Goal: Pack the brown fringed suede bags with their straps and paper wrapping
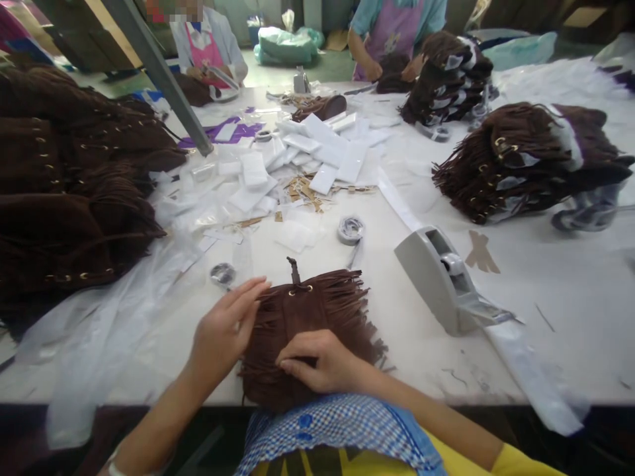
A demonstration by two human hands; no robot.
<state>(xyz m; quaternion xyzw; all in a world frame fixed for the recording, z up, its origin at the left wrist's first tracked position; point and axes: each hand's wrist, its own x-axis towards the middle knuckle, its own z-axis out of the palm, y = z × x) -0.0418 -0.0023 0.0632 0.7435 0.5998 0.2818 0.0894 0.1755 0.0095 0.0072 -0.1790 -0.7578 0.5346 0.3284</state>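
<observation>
A dark brown fringed bag [303, 314] with brass eyelets and a short drawstring end lies flat on the table in front of me. My left hand [223, 327] rests along its left edge, fingers stretched out against the fringe. Over the lower middle of the bag is my right hand [317, 360], its thumb and forefinger pinched together; what they grip, if anything, is hidden. Beyond the bag lie a coiled grey strap [351, 229] and another small coil [222, 274].
A grey tape dispenser [436, 277] stands at right, near stacked brown bags [526, 158]. More bags [74, 178] pile up at left by plastic sleeves [114, 324]. White packets [322, 149] heap mid-table below a slanting metal post [163, 73]. Two people work across the table.
</observation>
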